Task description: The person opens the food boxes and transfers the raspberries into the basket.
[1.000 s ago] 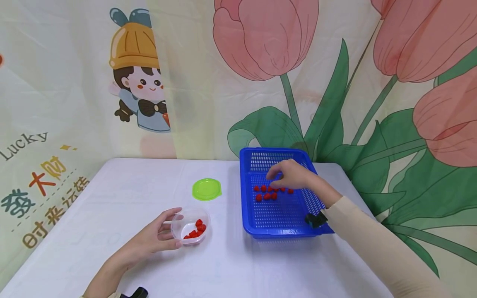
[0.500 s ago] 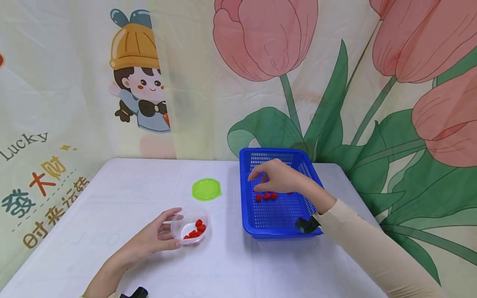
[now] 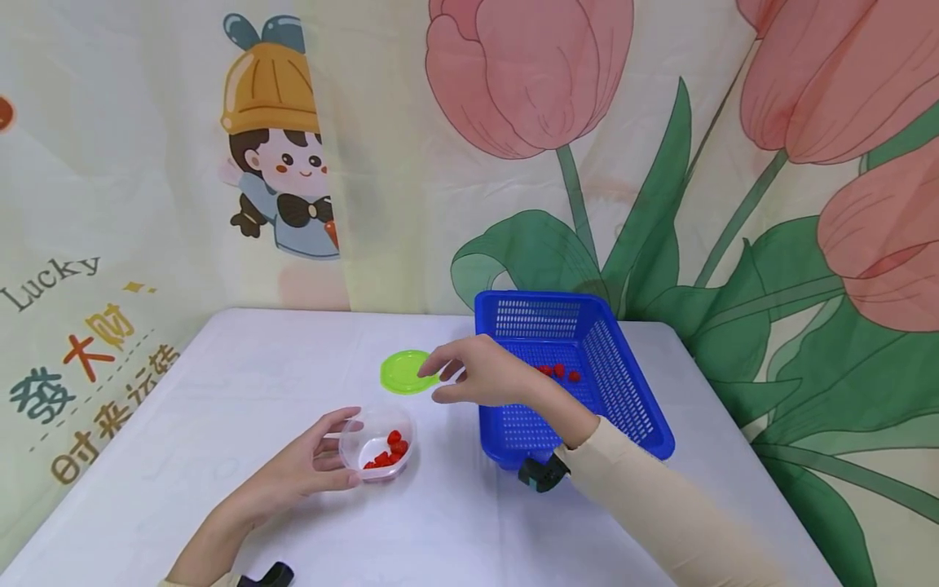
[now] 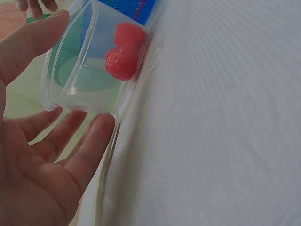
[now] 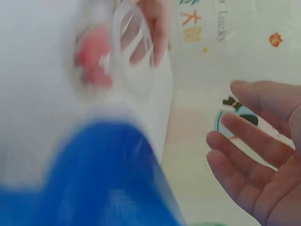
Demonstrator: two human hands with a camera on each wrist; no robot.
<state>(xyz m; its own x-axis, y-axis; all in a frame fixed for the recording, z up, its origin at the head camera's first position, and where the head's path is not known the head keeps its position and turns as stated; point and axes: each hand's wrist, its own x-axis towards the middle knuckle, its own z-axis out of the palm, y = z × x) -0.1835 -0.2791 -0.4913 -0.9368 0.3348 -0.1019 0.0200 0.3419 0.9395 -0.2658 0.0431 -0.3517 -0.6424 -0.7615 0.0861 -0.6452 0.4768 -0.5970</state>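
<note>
My left hand (image 3: 308,461) holds a small clear plastic container (image 3: 367,436) on the table, thumb on one side and fingers on the other. Several red raspberries (image 4: 123,61) lie inside it, along its right side in the head view. My right hand (image 3: 484,371) is in the air over the left rim of a blue plastic basket (image 3: 638,408), its fingertips overlapping the edge of a green lid (image 3: 403,372). In the right wrist view its fingers (image 5: 244,155) are spread, with nothing between them. More raspberries (image 3: 559,370) lie in the basket, partly hidden by the right hand.
A white cloth covers the table (image 3: 242,391). Behind it hangs a printed curtain (image 3: 396,163) with tulips and a cartoon figure. The green lid lies flat behind the container, left of the basket.
My right hand has moved left, from over the middle of the basket to its left rim beside the green lid. The left hand and container have stayed in place.
</note>
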